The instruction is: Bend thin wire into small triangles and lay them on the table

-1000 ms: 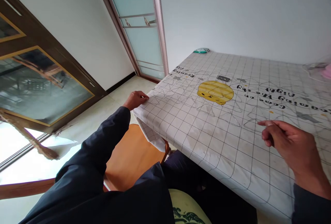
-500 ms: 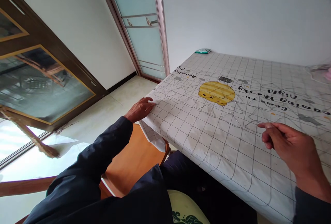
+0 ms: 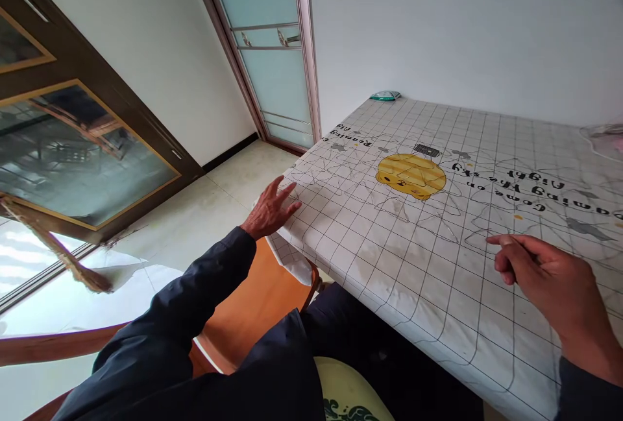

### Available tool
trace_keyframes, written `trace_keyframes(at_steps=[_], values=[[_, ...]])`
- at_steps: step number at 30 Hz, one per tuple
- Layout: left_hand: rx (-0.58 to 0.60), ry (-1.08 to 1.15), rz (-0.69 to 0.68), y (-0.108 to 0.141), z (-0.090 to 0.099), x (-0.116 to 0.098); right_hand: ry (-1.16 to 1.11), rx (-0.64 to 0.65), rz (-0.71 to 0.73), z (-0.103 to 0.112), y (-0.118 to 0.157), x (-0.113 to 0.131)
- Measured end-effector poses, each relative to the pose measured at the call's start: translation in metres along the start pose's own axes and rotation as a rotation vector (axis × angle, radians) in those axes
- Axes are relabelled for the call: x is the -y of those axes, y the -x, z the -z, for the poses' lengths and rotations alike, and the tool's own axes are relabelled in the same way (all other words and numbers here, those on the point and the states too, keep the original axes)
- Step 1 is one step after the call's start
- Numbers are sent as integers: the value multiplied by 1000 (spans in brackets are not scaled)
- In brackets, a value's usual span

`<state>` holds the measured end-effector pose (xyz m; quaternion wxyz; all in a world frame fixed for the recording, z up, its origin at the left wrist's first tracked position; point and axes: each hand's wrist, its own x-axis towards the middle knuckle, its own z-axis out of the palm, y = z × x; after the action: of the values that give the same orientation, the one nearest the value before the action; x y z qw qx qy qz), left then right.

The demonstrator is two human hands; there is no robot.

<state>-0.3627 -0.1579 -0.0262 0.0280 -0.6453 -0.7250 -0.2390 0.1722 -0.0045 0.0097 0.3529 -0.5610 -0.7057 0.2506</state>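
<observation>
A white checked tablecloth [image 3: 389, 259] with a yellow bear print and upside-down lettering covers the table. My left hand [image 3: 271, 208] is over the table's near left corner, its fingers spread and holding nothing. Over the right part of the cloth is my right hand [image 3: 549, 278], its index finger pointing left and the other fingers curled in near the thumb. Whether anything small is between those curled fingers is hidden. At the far left corner of the table lies a green and white packet [image 3: 385, 95].
An orange-brown wooden chair [image 3: 253, 304] stands under the table's left corner. Beyond it are a glass door [image 3: 272, 84] and a dark cabinet [image 3: 146, 142]. A pinkish item [image 3: 608, 139] lies at the table's far right.
My left hand has lifted slightly from the cloth's edge, and its fingers have spread. My right hand has barely moved.
</observation>
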Motion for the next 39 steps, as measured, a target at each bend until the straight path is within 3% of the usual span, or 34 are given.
trace_keyframes(at_steps=[3,7,11,14,17,19,23,26,29,32,36,39], values=[[135,-39,-24,1,-9,-4,-32,79,-49,2,0,-4],[177,-36,-54,0,-10,4,-24,85,-41,1,-5,-7],[141,-1,-99,4,-5,6,-87,47,-32,-5,-5,1],[1,24,-149,3,1,-9,-221,35,-8,-3,5,12],[-83,65,-196,-11,10,-46,-255,33,7,8,21,20],[-127,116,-212,-20,19,-84,-170,71,113,16,40,25],[-55,186,-362,-33,26,-166,38,155,241,37,90,20],[50,288,-572,-46,9,-209,274,74,241,68,122,-12],[151,369,-780,-59,-13,-242,585,-71,124,109,141,-55],[235,430,-905,-67,-29,-275,871,-37,23,144,148,-88],[341,490,-966,-70,-38,-317,1004,92,84,160,148,-112],[423,540,-972,-68,-45,-339,996,91,190,161,148,-121]])
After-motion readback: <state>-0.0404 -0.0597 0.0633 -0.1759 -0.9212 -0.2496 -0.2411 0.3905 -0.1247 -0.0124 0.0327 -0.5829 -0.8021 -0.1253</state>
